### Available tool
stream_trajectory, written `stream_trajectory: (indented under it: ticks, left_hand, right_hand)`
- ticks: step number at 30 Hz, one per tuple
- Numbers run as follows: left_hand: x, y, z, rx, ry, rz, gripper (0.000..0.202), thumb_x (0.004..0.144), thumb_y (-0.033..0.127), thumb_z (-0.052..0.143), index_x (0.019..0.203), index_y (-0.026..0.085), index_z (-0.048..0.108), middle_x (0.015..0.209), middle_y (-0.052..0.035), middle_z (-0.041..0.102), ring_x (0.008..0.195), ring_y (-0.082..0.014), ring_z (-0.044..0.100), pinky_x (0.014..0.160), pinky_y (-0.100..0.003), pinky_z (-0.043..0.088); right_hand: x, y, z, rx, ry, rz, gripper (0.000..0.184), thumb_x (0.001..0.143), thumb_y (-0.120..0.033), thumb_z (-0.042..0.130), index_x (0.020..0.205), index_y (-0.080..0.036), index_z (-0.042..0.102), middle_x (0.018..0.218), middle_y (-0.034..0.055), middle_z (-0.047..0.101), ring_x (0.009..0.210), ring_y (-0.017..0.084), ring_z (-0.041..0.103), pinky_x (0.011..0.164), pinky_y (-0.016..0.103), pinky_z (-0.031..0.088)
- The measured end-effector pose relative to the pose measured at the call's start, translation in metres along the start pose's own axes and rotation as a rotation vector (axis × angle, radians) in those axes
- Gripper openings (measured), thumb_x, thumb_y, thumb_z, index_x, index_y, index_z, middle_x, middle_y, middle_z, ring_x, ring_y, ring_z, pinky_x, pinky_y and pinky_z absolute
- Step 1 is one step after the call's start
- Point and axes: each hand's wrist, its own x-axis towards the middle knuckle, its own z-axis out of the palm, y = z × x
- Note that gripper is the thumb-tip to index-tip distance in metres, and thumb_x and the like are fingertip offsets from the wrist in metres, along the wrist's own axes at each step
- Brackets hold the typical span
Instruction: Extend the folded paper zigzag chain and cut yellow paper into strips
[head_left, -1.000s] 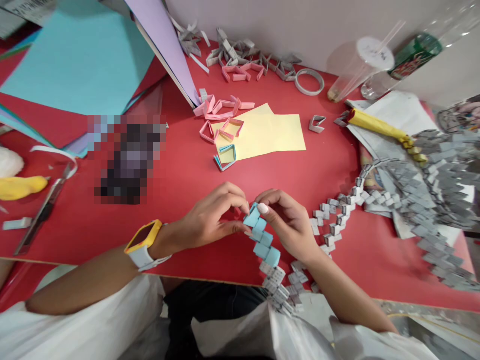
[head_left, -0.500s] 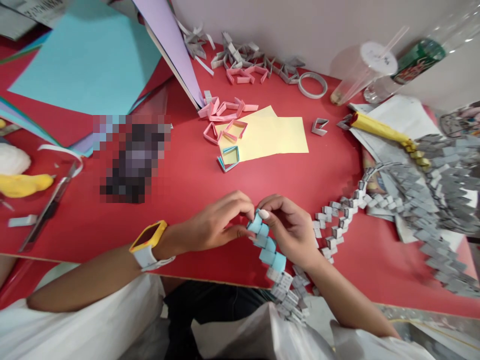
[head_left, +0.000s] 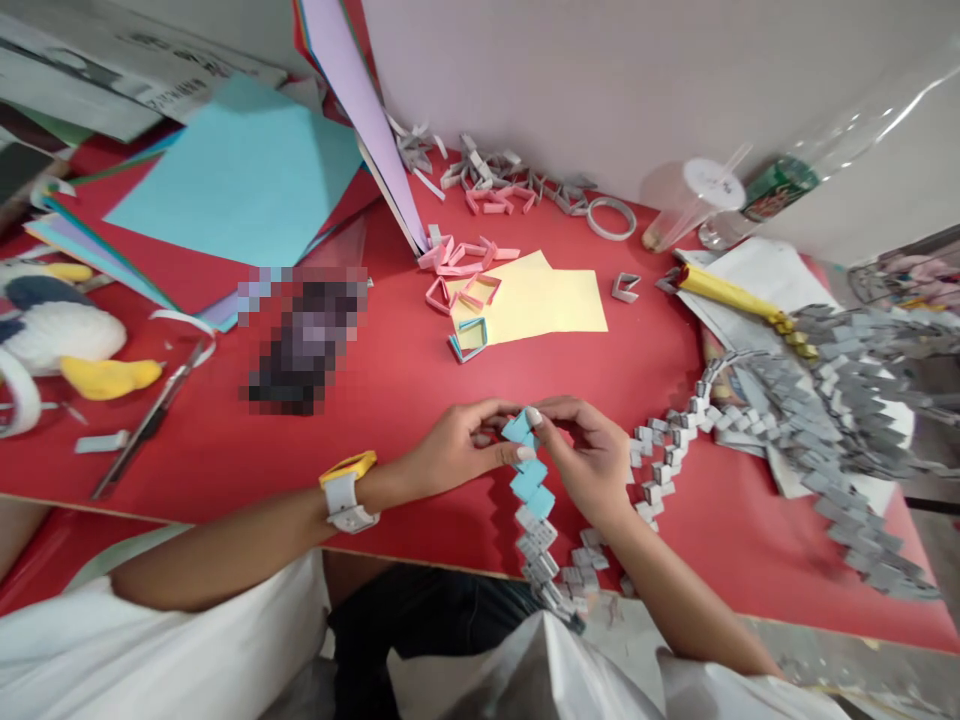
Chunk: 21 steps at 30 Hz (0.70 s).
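A folded-paper chain (head_left: 538,541) hangs from my hands over the table's front edge; its top links are light blue and the lower ones are grey printed paper. My left hand (head_left: 474,443) pinches the blue end from the left, thumb across the front. From the other side my right hand (head_left: 589,455) grips the same end, its thumb pressed on the topmost blue link. Beyond my hands lie a loose blue folded strip (head_left: 470,341), several pink folded strips (head_left: 465,262) and yellow paper sheets (head_left: 570,300).
Long grey paper chains (head_left: 840,440) spread over the right of the red table (head_left: 420,520). A tape roll (head_left: 610,218), a lidded cup (head_left: 701,200) and a bottle (head_left: 772,195) stand by the wall. At left are a cutter (head_left: 146,425), a blurred dark object (head_left: 315,335) and coloured sheets (head_left: 247,180).
The view has shifted, so the table's things sit lower and the left side shows more. My left thumb has moved across the front of the blue links, and the chain hangs straighter.
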Motion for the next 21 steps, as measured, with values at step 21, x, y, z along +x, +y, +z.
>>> stream_trajectory:
  ticks: [21]
  left_hand:
    - [0.008,0.016,-0.021,-0.265,0.491,-0.002,0.034,0.080,0.043,0.063,0.064,0.017,0.046,0.058,0.0043,0.045,0.055,-0.0082,0.042,0.056,-0.022,0.036]
  right_hand:
    - [0.141,-0.011,0.080,-0.757,-0.198,0.257,0.040,0.085,-0.026,0.062,0.118,-0.010,0.048,0.106,0.0242,0.067,0.109,0.035,0.062,0.085,0.041,0.047]
